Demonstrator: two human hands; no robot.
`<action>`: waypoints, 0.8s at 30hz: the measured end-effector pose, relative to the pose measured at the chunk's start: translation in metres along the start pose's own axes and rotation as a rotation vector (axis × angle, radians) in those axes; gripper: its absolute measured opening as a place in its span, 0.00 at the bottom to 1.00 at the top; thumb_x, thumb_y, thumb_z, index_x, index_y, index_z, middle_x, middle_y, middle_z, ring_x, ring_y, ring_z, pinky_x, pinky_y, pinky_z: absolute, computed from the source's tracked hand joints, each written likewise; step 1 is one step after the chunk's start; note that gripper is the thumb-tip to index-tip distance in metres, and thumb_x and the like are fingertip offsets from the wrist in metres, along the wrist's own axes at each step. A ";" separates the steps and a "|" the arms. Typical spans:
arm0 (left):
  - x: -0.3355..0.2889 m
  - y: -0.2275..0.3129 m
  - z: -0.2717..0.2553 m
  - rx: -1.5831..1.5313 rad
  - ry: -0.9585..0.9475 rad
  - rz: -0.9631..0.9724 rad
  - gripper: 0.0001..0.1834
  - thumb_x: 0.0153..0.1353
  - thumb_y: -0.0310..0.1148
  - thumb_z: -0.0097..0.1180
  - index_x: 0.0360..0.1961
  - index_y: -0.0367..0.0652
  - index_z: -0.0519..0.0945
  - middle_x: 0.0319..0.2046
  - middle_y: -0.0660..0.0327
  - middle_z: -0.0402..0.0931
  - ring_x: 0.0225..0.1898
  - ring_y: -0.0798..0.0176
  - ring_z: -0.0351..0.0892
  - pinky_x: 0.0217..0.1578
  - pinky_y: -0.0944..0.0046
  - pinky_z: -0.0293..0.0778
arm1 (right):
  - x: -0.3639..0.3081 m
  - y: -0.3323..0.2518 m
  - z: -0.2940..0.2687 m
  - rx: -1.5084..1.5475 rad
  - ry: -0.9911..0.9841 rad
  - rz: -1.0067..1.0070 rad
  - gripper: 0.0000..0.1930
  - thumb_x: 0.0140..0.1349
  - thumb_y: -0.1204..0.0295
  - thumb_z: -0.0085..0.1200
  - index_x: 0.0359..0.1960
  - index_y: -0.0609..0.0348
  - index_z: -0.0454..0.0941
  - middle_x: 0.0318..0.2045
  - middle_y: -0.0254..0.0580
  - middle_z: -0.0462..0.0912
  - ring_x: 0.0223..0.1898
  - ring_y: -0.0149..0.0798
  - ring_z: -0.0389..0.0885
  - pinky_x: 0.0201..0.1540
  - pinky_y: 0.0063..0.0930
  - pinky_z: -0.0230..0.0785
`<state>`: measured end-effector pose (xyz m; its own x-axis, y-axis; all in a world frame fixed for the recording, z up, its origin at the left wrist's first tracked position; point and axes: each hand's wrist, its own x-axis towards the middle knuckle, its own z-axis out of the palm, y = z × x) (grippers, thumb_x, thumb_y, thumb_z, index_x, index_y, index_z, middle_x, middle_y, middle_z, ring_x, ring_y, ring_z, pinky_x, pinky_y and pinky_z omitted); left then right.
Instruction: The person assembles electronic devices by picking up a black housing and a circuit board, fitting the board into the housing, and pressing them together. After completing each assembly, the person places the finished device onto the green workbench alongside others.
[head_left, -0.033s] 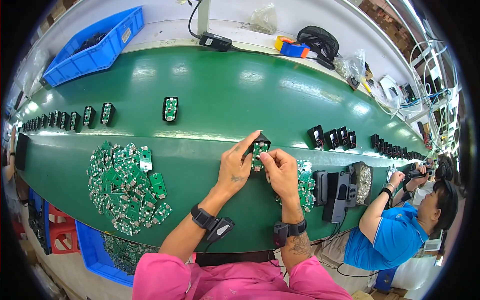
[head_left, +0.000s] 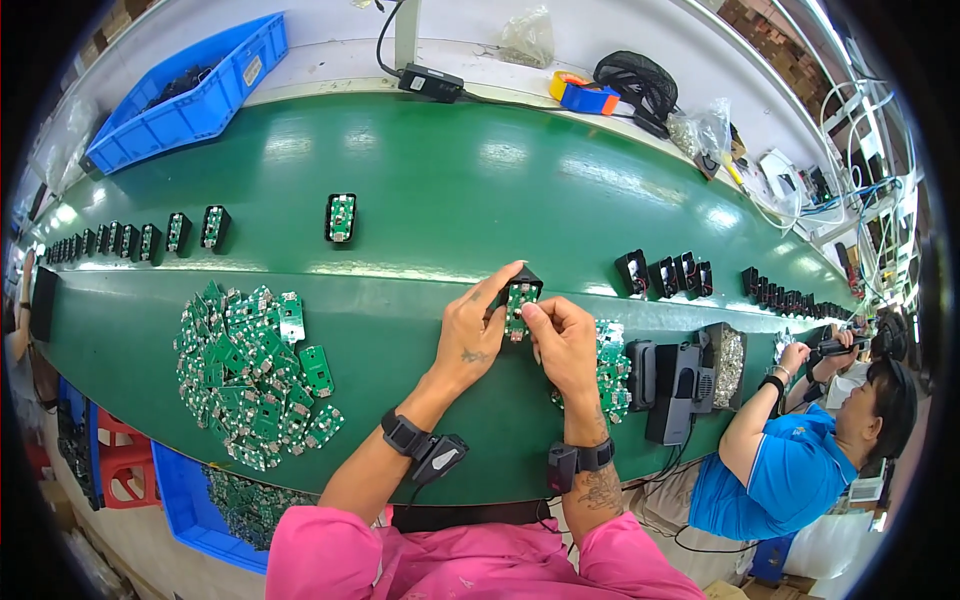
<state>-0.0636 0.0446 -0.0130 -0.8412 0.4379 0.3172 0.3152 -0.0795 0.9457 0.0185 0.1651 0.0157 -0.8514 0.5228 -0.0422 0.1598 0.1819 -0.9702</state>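
Over the middle of the green table, my left hand (head_left: 470, 328) grips a small black plastic case (head_left: 531, 273), its index finger stretched along the far side. A green circuit board (head_left: 519, 297) lies at the case's opening; whether it is fully seated I cannot tell. The thumb of my right hand (head_left: 566, 345) presses on the board's right edge, its other fingers curled and partly hidden. Left of my hands is a big heap of loose green circuit boards (head_left: 250, 380). A smaller pile of boards (head_left: 611, 370) lies beside my right wrist.
One case with a board (head_left: 341, 219) stands apart at the back left, near a row of similar cases (head_left: 177, 232). Black cases with wires (head_left: 668, 278) stand on the right, beyond dark boxes (head_left: 673, 395). A co-worker (head_left: 790, 460) in blue sits at the right.
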 end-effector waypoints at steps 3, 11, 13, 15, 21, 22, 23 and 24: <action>0.003 -0.002 -0.004 -0.028 -0.084 -0.012 0.30 0.60 0.15 0.50 0.64 0.47 0.74 0.47 0.56 0.81 0.27 0.76 0.76 0.26 0.71 0.73 | 0.003 0.007 -0.002 0.034 0.003 -0.021 0.12 0.68 0.68 0.59 0.29 0.64 0.79 0.17 0.27 0.74 0.16 0.19 0.68 0.17 0.16 0.57; 0.006 -0.007 -0.008 -0.183 -0.173 -0.131 0.28 0.62 0.18 0.50 0.65 0.46 0.73 0.47 0.57 0.81 0.29 0.77 0.77 0.31 0.71 0.76 | 0.004 0.009 -0.001 -0.114 0.005 -0.170 0.12 0.67 0.69 0.60 0.28 0.63 0.80 0.17 0.26 0.74 0.17 0.18 0.68 0.18 0.16 0.57; 0.006 -0.005 -0.012 -0.158 -0.198 -0.161 0.29 0.62 0.18 0.51 0.65 0.47 0.73 0.47 0.57 0.81 0.30 0.76 0.78 0.32 0.71 0.77 | 0.003 0.008 -0.002 -0.093 -0.016 -0.143 0.11 0.66 0.69 0.61 0.29 0.65 0.80 0.17 0.25 0.74 0.19 0.18 0.67 0.20 0.18 0.57; 0.007 0.000 -0.014 -0.131 -0.216 -0.190 0.30 0.61 0.18 0.51 0.66 0.47 0.72 0.46 0.57 0.82 0.30 0.75 0.80 0.33 0.71 0.78 | 0.002 0.004 -0.004 -0.071 -0.043 -0.118 0.11 0.66 0.70 0.61 0.30 0.66 0.81 0.17 0.25 0.73 0.21 0.18 0.65 0.22 0.19 0.57; 0.005 -0.001 -0.011 -0.014 -0.157 0.005 0.31 0.55 0.15 0.55 0.61 0.49 0.77 0.47 0.53 0.81 0.41 0.63 0.83 0.38 0.64 0.79 | -0.002 -0.005 -0.012 0.028 -0.203 -0.007 0.11 0.66 0.69 0.60 0.29 0.66 0.81 0.16 0.23 0.72 0.20 0.19 0.62 0.21 0.21 0.54; 0.005 -0.003 -0.011 -0.013 -0.158 0.007 0.31 0.55 0.15 0.55 0.61 0.49 0.77 0.47 0.53 0.81 0.41 0.63 0.83 0.38 0.64 0.79 | -0.001 -0.002 -0.010 -0.032 -0.185 -0.065 0.12 0.66 0.69 0.60 0.29 0.66 0.81 0.16 0.25 0.72 0.19 0.20 0.62 0.21 0.22 0.54; 0.004 -0.004 -0.011 -0.008 -0.152 0.012 0.31 0.56 0.16 0.55 0.62 0.49 0.76 0.47 0.52 0.81 0.41 0.60 0.83 0.39 0.62 0.79 | 0.000 -0.001 -0.008 -0.091 -0.167 -0.122 0.12 0.66 0.69 0.60 0.29 0.66 0.80 0.16 0.27 0.72 0.19 0.20 0.62 0.20 0.23 0.54; 0.004 -0.004 -0.011 -0.003 -0.147 0.017 0.31 0.57 0.17 0.54 0.63 0.50 0.76 0.46 0.52 0.81 0.41 0.57 0.83 0.40 0.61 0.78 | -0.001 -0.002 -0.007 -0.090 -0.165 -0.123 0.12 0.66 0.69 0.60 0.29 0.66 0.80 0.16 0.27 0.72 0.19 0.20 0.62 0.20 0.23 0.54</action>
<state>-0.0725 0.0370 -0.0151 -0.7624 0.5625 0.3197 0.3273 -0.0910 0.9405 0.0225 0.1705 0.0192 -0.9363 0.3499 0.0293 0.0876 0.3135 -0.9455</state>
